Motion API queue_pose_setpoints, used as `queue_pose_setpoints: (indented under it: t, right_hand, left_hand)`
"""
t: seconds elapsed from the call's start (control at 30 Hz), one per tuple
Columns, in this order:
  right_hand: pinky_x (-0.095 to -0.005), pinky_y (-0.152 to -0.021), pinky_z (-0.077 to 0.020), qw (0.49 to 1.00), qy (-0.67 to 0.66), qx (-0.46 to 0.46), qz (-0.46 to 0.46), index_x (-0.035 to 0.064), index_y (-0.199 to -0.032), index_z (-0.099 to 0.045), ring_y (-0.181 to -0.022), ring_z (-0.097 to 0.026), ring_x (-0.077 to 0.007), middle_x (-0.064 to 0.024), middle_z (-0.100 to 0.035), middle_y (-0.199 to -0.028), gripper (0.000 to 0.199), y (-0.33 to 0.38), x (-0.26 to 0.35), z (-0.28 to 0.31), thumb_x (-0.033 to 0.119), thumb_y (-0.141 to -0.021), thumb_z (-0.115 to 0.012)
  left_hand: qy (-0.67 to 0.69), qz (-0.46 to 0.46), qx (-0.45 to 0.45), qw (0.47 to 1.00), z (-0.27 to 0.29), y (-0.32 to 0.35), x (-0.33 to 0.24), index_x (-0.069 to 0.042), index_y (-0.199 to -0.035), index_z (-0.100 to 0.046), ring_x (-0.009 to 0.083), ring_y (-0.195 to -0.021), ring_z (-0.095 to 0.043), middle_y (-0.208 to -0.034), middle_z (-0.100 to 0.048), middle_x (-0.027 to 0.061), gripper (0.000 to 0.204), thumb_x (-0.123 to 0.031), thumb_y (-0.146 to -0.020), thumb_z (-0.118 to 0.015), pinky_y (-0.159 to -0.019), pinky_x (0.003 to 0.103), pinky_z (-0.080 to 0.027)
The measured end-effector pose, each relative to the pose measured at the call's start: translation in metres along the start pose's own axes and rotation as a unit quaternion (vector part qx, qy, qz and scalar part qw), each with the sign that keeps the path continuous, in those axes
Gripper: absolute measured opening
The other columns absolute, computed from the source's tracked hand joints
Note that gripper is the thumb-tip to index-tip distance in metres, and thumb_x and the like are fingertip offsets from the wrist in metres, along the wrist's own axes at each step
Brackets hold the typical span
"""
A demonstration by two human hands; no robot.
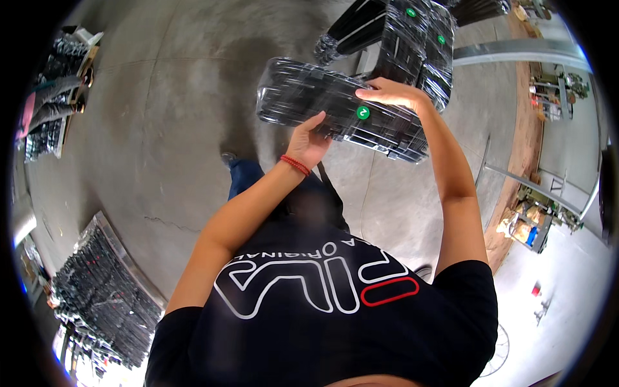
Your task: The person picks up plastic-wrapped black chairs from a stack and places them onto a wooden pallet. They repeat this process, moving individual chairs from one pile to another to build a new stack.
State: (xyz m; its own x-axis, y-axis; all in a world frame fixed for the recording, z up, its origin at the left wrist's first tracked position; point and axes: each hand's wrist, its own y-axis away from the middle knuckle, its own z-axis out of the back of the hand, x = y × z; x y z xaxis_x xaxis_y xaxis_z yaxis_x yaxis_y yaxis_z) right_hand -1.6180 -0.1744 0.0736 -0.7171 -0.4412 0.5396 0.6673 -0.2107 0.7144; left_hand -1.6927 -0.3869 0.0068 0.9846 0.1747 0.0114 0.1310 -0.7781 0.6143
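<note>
A long block-shaped bundle of black parts (303,90), wrapped in shiny clear film, hangs in front of my body above the floor. It carries a round green sticker (363,113) on its upper face and is tilted slightly down to the right. My left hand (308,145) grips its near edge, thumb on top and the other fingers mostly hidden beneath; a red bead bracelet is on that wrist. Across the far edge, right of the middle, my right hand (392,93) holds the same bundle, with part of its fingers out of sight.
Just beyond stand more film-wrapped black bundles (412,48) with green stickers, beside long black wrapped lengths (354,29). A stack of black parts (106,297) lies at lower left. Far left, a person's legs (58,90) show beside loaded pallets. A grey metal bar (516,53) crosses the right.
</note>
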Motion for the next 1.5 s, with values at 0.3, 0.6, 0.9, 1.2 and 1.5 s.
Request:
queue_pose_setpoints:
  t: [0.3, 0.6, 0.9, 1.2, 1.5]
  right_hand:
    - [-0.0336, -0.064, -0.0424, 0.988, 0.095, -0.121, -0.009, -0.0066, -0.085, -0.059, -0.070, -0.059, -0.0244, -0.0159, -0.061, -0.073, 0.052, 0.007, 0.041, -0.069, 0.044, -0.073, -0.056]
    - [-0.0299, -0.055, -0.0406, 0.975, 0.004, -0.204, 0.086, -0.0056, -0.066, -0.056, -0.061, -0.049, -0.0123, -0.0037, -0.054, -0.063, 0.039, -0.045, 0.038, -0.125, 0.031, -0.077, -0.057]
    - [-0.0323, -0.079, -0.0396, 0.995, 0.060, -0.082, 0.008, -0.0102, -0.102, -0.051, -0.090, -0.052, -0.0230, -0.0178, -0.057, -0.101, 0.048, -0.056, 0.236, -0.160, 0.035, -0.085, -0.048]
    - [-0.0341, -0.069, -0.0398, 0.997, 0.044, 0.000, 0.063, -0.0038, -0.090, -0.055, -0.078, -0.049, -0.0201, -0.0122, -0.053, -0.085, 0.043, -0.118, 0.388, -0.165, 0.039, -0.083, -0.050]
    - [-0.0323, -0.066, -0.0395, 0.986, 0.067, 0.100, 0.115, 0.0017, -0.092, -0.054, -0.072, -0.045, -0.0132, -0.0081, -0.051, -0.078, 0.041, -0.236, 0.494, -0.128, 0.040, -0.081, -0.054]
  left_hand:
    - [0.130, 0.064, -0.050, 0.988, 0.046, 0.032, -0.009, 0.005, -0.099, -0.053, 0.0266, -0.098, -0.050, -0.102, -0.056, 0.0136, 0.034, 0.008, -0.066, -0.047, -0.093, 0.037, -0.037]
    - [0.055, 0.048, -0.076, 0.994, 0.071, 0.060, -0.067, 0.000, -0.070, -0.058, 0.0245, -0.072, -0.059, -0.079, -0.062, 0.0124, 0.012, 0.003, -0.058, -0.055, -0.071, 0.034, -0.047]
    - [-0.009, -0.013, -0.138, 0.990, 0.083, 0.131, -0.202, 0.002, -0.072, -0.056, 0.0273, -0.068, -0.057, -0.076, -0.059, 0.0154, 0.017, 0.000, -0.056, -0.051, -0.061, 0.034, -0.046]
    - [0.066, -0.094, -0.068, 0.991, 0.107, 0.183, -0.315, -0.005, -0.060, -0.052, 0.0198, -0.060, -0.055, -0.065, -0.056, 0.0075, 0.003, -0.003, -0.058, -0.054, -0.056, 0.030, -0.045]
    - [0.090, -0.174, -0.056, 0.979, 0.076, 0.210, -0.454, -0.006, -0.063, -0.055, 0.0177, -0.062, -0.054, -0.066, -0.056, 0.0056, 0.005, -0.002, -0.060, -0.056, -0.057, 0.026, -0.044]
